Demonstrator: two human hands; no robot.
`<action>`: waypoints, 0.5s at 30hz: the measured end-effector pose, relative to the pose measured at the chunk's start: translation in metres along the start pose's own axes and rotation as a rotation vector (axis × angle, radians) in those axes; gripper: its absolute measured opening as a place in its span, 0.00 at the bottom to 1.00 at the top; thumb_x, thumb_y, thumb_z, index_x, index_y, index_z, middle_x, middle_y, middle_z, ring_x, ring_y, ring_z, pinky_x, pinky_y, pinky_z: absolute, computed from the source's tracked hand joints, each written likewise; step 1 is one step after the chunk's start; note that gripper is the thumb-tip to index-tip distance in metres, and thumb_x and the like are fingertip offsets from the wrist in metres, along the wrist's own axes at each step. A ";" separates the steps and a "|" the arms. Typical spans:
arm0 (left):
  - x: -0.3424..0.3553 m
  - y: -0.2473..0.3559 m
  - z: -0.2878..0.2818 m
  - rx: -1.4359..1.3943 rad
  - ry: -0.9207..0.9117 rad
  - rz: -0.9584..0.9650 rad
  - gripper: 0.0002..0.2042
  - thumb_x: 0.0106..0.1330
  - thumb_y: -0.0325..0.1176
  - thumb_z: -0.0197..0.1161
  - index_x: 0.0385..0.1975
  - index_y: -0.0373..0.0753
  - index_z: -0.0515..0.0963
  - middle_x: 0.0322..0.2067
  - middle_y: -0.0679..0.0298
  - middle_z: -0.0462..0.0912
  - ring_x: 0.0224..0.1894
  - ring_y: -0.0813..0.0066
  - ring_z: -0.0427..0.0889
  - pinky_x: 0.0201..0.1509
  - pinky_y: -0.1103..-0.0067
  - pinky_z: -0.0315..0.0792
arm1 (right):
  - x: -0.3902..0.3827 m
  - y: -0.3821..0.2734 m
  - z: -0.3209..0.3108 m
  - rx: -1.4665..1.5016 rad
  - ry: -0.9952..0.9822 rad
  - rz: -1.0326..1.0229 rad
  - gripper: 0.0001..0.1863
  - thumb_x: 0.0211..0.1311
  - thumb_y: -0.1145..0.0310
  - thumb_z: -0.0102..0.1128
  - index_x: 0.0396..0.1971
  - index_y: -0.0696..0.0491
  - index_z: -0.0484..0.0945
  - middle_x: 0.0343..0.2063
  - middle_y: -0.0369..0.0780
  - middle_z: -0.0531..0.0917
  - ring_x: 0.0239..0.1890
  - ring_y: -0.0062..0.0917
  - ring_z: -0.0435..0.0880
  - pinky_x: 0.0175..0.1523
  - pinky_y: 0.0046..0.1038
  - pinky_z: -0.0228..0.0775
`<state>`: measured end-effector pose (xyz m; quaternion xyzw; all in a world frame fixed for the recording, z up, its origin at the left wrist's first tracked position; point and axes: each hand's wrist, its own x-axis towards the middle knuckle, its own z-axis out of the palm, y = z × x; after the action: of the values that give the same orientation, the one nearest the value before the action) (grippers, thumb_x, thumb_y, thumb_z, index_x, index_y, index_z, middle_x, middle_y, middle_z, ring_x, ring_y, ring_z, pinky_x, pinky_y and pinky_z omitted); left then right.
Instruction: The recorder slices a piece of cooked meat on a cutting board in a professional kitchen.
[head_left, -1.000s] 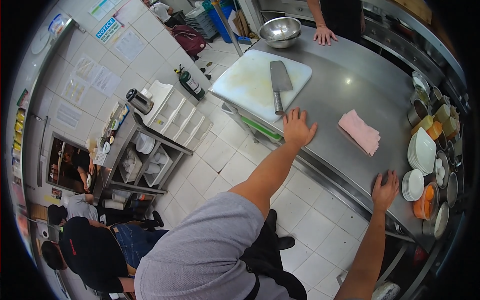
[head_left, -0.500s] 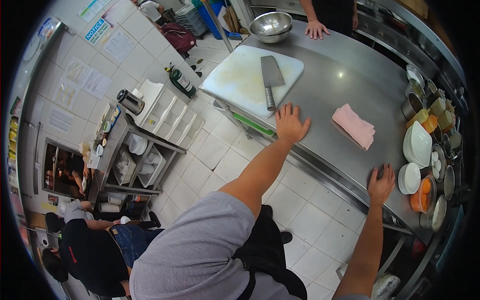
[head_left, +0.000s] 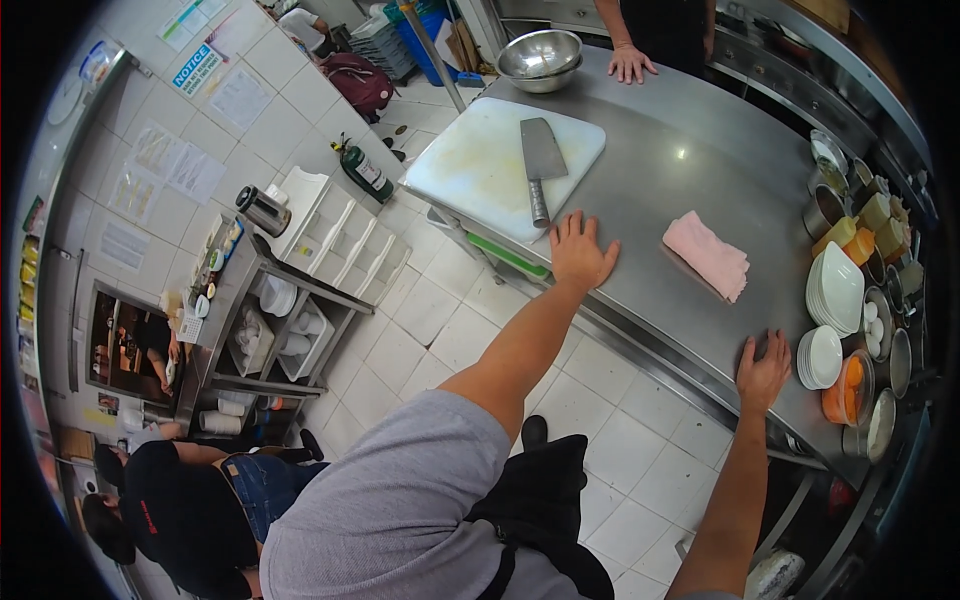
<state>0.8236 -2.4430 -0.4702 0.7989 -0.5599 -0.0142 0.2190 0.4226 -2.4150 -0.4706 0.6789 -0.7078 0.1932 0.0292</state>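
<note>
My left hand [head_left: 582,252] lies flat on the edge of the steel table [head_left: 660,170], fingers spread, holding nothing. Just beyond its fingertips is the handle end of a cleaver [head_left: 542,165], which rests on a white cutting board [head_left: 470,150]. My right hand [head_left: 764,370] also presses on the table near its right end, with its fingers stretched out and nothing in them. A stack of small white bowls [head_left: 820,357] stands close to the right of it. Between my hands, farther in, a folded pink cloth [head_left: 706,256] lies on the steel.
Two nested steel bowls [head_left: 540,60] stand behind the board. Another person's hand [head_left: 631,63] rests on the table's far edge. White dishes [head_left: 834,290], eggs [head_left: 874,330] and an orange tub [head_left: 843,400] line the right side. A person in black [head_left: 190,510] bends at lower left.
Both my hands stay where they were on the table. My black apron and a foot have shifted a little below, and the person at lower left has moved slightly.
</note>
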 end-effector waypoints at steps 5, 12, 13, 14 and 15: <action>-0.004 -0.003 0.000 0.000 0.008 -0.007 0.34 0.65 0.57 0.60 0.66 0.40 0.72 0.72 0.51 0.64 0.76 0.55 0.56 0.79 0.55 0.46 | -0.002 -0.002 0.000 -0.005 -0.024 0.011 0.28 0.70 0.54 0.58 0.62 0.56 0.76 0.69 0.47 0.72 0.72 0.42 0.66 0.75 0.45 0.53; 0.001 0.005 0.008 0.006 0.073 0.050 0.33 0.65 0.57 0.61 0.63 0.40 0.74 0.70 0.51 0.66 0.74 0.53 0.58 0.77 0.55 0.50 | 0.000 0.008 0.000 -0.010 -0.001 0.026 0.28 0.68 0.54 0.59 0.61 0.57 0.77 0.68 0.47 0.73 0.71 0.43 0.67 0.75 0.46 0.54; 0.004 0.018 0.012 0.001 0.120 0.089 0.32 0.64 0.56 0.61 0.61 0.40 0.76 0.68 0.50 0.69 0.73 0.52 0.60 0.76 0.54 0.52 | 0.000 0.017 -0.007 -0.018 0.039 0.024 0.27 0.67 0.55 0.60 0.59 0.57 0.77 0.66 0.49 0.74 0.69 0.43 0.69 0.73 0.46 0.56; 0.010 0.036 0.019 -0.047 0.083 0.144 0.30 0.63 0.55 0.62 0.57 0.39 0.78 0.64 0.50 0.72 0.70 0.51 0.64 0.73 0.53 0.55 | 0.001 0.040 -0.008 0.036 0.078 -0.018 0.26 0.65 0.57 0.61 0.57 0.58 0.78 0.63 0.51 0.76 0.67 0.45 0.72 0.71 0.48 0.60; 0.011 0.050 0.026 -0.119 0.022 0.217 0.28 0.61 0.54 0.63 0.53 0.38 0.80 0.60 0.49 0.76 0.67 0.49 0.67 0.71 0.52 0.58 | 0.002 0.070 -0.008 0.056 0.116 -0.041 0.25 0.62 0.58 0.63 0.55 0.58 0.79 0.59 0.53 0.79 0.64 0.46 0.74 0.68 0.49 0.63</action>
<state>0.7761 -2.4756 -0.4731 0.7194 -0.6387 -0.0149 0.2725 0.3523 -2.4145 -0.4786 0.6814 -0.6853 0.2513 0.0550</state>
